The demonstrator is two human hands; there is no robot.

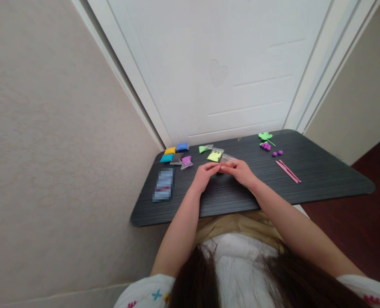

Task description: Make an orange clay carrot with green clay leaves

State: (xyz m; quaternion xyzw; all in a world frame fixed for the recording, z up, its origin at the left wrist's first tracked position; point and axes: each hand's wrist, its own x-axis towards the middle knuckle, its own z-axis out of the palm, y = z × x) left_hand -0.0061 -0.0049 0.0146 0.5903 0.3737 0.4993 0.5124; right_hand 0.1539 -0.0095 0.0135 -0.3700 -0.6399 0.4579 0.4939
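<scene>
My left hand and my right hand meet over the middle of the dark table, fingertips pinched together. Between them is a small clear plastic bag, its transparent end sticking out behind my right fingers. Something reddish shows at the fingertips, but my fingers hide most of it. Just beyond lies an open bag of pale yellow clay, and behind that a bag with light green clay. A bag of purple clay rests to the left of my left hand.
Yellow-orange, blue, teal and dark brown clay packets lie at the back left, near a phone-like rectangle with a blurred face. Right: a green clay leaf shape, purple balls and pink tools.
</scene>
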